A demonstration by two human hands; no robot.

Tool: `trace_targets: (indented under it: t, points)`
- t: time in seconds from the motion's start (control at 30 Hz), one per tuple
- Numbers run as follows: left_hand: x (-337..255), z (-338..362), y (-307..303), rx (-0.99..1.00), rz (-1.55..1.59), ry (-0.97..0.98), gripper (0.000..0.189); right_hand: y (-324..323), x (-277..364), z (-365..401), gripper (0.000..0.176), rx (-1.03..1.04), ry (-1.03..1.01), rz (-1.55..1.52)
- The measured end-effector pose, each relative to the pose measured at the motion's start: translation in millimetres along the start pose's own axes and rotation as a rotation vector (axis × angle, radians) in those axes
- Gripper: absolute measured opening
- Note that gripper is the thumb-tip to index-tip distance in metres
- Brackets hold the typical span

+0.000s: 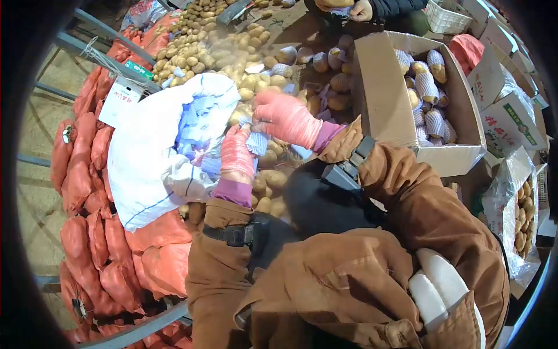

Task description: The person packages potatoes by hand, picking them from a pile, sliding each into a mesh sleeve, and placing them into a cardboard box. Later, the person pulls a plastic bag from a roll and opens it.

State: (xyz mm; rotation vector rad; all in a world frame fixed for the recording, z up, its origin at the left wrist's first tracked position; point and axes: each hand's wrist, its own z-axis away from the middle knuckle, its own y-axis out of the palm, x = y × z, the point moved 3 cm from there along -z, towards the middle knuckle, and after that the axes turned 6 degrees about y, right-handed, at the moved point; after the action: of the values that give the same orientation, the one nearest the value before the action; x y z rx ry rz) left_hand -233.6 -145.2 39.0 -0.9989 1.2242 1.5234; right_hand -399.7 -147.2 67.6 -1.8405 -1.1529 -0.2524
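My left hand (237, 154), in a pink glove, is closed on a white foam net sleeve (257, 143) that sticks out beside its fingers. My right hand (286, 118), gloved the same way, reaches in from the right with curled fingers close to the left fingertips; what they hold, if anything, is hidden. Just left of both hands lies a white woven sack (139, 157), its mouth full of bluish-white foam sleeves (200, 125). Loose potatoes (270, 177) lie under and around my hands.
A cardboard box (383, 87) with sleeved potatoes (427, 87) stands right. Red mesh sacks (81, 157) are stacked left beside a metal rail (110, 64). A potato heap (197, 35) spreads ahead. Another person's hand (361, 10) shows at the top, near a white basket (447, 17).
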Motion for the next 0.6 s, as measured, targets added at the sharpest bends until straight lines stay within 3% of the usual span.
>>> trace_targets:
  t: [0.07, 0.1, 0.2, 0.27, 0.33, 0.37, 0.4, 0.43, 0.47, 0.5, 0.57, 0.6]
  points:
    - [20.2, -17.3, -0.2, -0.019, 0.040, -0.079, 0.035, 0.9, -15.2, 2.9, 0.022, -0.021, 0.008, -0.174]
    - [35.7, -26.8, -2.3, 0.008, 0.010, -0.090, 0.035, -1.7, -20.9, 5.3, 0.025, 0.117, 0.256, -0.272]
    - [88.6, -47.1, -14.9, 0.083, -0.055, -0.123, 0.037, 36.8, -78.4, 23.8, 0.034, 0.366, 0.478, -0.451]
    - [81.5, -29.6, -9.4, -0.064, -0.180, -0.268, 0.040, 25.0, -112.1, 23.0, 0.033, 0.412, 0.423, -0.431]
    - [49.0, -27.0, -4.0, -0.055, -0.022, -0.202, 0.040, 20.4, -173.3, 5.7, 0.033, 0.122, 0.753, -0.482]
    - [30.2, -24.1, 2.5, -0.017, 0.008, -0.109, 0.039, 28.1, -218.9, 0.7, 0.034, -0.113, 0.831, -0.662]
    - [20.1, -19.7, 5.4, -0.054, 0.007, -0.075, 0.038, 19.7, -228.0, -11.5, 0.042, -0.254, 0.738, -0.647]
    - [13.4, -14.2, 8.7, -0.088, 0.002, -0.039, 0.038, 36.7, -276.3, -11.2, 0.051, -0.244, 0.772, -0.485]
    - [13.1, -11.8, 8.2, -0.117, -0.006, -0.004, 0.037, 41.1, -279.1, -19.3, 0.049, -0.247, 0.547, 0.012]
    - [24.6, -14.9, 2.5, -0.100, -0.038, -0.027, 0.033, 61.9, -291.9, -21.8, 0.046, -0.143, 0.506, 0.138]
    - [26.8, -19.3, -8.3, 0.026, -0.409, 0.038, 0.034, 111.4, -313.0, -18.0, 0.043, 0.053, 0.460, 0.341]
    - [28.6, -18.0, -10.7, 0.003, -0.179, -0.044, 0.031, 129.4, -320.0, -15.5, 0.048, 0.229, 0.412, 0.358]
